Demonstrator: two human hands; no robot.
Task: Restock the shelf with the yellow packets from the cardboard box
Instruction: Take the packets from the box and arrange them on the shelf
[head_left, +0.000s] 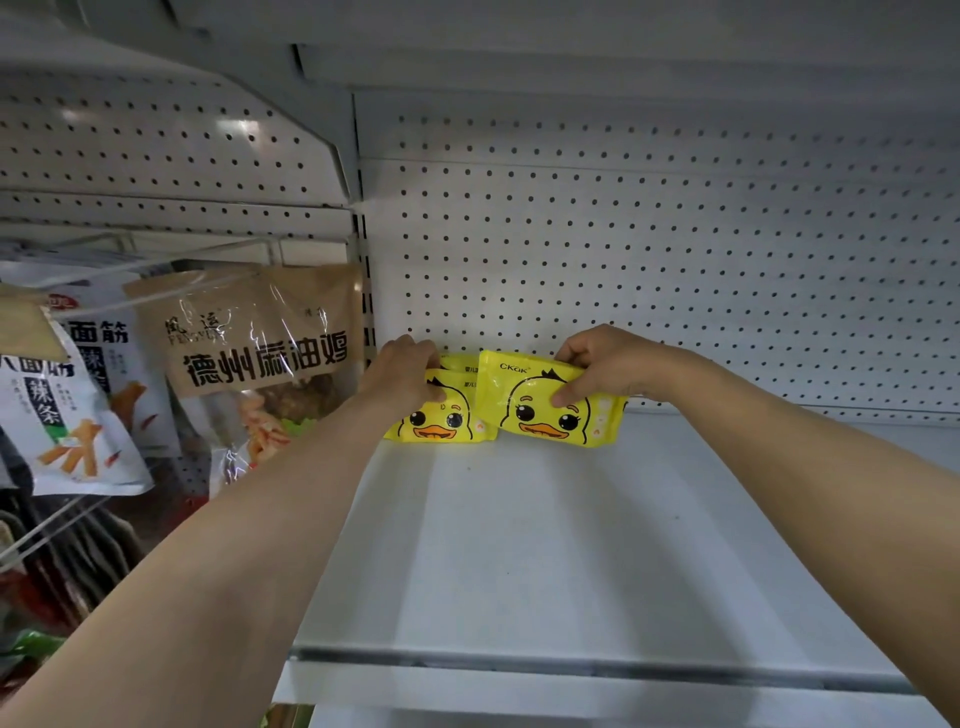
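Head view, and I've got both arms stretched out over the white shelf (519, 545), reaching right to its back edge where it meets the pegboard back wall (649, 249). My left hand (402, 376) sits on the left yellow packets (441, 418), a small upright group pressed up toward the shelf's back left corner; I count at least two layered tops behind the front one, fingers curled over their upper edges and gripping them. The front packet shows a cartoon duck face with an orange beak.

My right hand (605, 366) has the right yellow packet (556, 402), thumb on the duck's face, the other fingers wrapped over the top edge from behind, so it's a pinch on the upper right part. That packet stands upright, tilted a little, its lower edge on the shelf, and its left side overlaps the left group, touching it. Both sets stand close to the back wall; I can't tell whether they touch it.

Over to the left, in the neighbouring bay, a brown snack bag (260, 338) with black characters hangs behind a clear rail, and a white snack bag (67, 415) with orange sticks printed on it hangs beside it.
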